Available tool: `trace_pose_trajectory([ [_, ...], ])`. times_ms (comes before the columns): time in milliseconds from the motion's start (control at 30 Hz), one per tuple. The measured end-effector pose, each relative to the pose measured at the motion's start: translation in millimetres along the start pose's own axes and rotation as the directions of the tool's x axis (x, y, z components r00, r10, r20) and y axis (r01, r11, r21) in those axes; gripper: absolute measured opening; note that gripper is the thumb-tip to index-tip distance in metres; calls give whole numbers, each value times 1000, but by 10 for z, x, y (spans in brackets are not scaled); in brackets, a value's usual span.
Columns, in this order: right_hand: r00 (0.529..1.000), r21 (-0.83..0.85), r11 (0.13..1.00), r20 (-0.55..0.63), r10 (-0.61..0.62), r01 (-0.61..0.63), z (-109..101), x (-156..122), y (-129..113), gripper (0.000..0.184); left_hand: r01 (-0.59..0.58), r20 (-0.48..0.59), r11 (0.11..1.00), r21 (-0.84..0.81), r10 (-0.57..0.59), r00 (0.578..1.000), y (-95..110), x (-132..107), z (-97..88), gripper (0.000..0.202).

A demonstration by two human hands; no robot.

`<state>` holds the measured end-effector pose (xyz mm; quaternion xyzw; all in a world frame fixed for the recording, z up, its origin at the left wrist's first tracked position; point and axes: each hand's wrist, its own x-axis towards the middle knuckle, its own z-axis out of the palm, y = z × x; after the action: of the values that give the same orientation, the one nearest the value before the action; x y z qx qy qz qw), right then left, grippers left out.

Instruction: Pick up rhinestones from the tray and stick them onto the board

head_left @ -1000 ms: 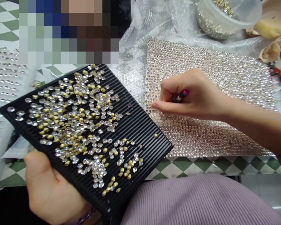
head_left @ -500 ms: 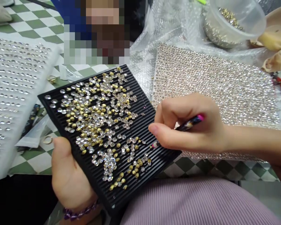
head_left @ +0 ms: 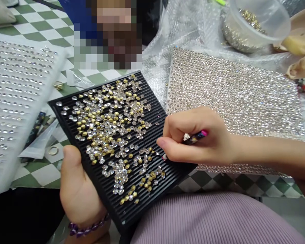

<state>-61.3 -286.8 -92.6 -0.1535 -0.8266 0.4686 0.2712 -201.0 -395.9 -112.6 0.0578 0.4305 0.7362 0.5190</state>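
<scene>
My left hand (head_left: 78, 189) grips the near-left edge of a black ridged tray (head_left: 152, 196), thumb along its side and the other fingers hidden beneath. Loose rhinestones (head_left: 119, 176) lie scattered over the ridges, some clear face up, others showing gold backs. Over the tray's right part, my right hand (head_left: 198, 139) pinches a dark patterned pen-like tool (head_left: 196, 137) with a pink end. Its tip points down among the ridges, close to a few stones. Behind that hand lies a panel covered in rhinestones (head_left: 234, 91).
At left stands a white board with rows of rhinestones (head_left: 12, 101). A clear plastic tub (head_left: 256, 23) holding more stones sits at the back right on bubble wrap (head_left: 183, 30). A ring (head_left: 53, 150) and a clear nozzle (head_left: 38, 147) lie on the checked tablecloth (head_left: 48, 23). Another person is across the table.
My right hand and the pen-like tool have shifted slightly left and down over the tray. The tray and my left hand sit a little further right in view.
</scene>
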Motion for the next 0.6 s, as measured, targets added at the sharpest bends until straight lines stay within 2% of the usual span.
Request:
trace_pose_trajectory([
  [133,1000,-43,999,-10,0,0,9,4,-4,40,5,15,1000,8,-5,1000,-3,6,6,52],
  [300,999,12,999,-21,38,-38,0,6,-27,42,5,6,1000,13,-5,1000,-4,5,6,53],
  [433,996,-20,997,56,-71,73,-6,-11,-13,40,13,7,1000,19,-13,1000,11,6,9,52],
  [500,992,-46,995,95,-87,92,-5,-22,-6,40,13,23,1000,27,-13,1000,14,7,-9,52],
  [600,996,-12,999,84,-28,30,-5,-26,-3,41,8,73,999,48,-11,997,2,-1,-81,53],
])
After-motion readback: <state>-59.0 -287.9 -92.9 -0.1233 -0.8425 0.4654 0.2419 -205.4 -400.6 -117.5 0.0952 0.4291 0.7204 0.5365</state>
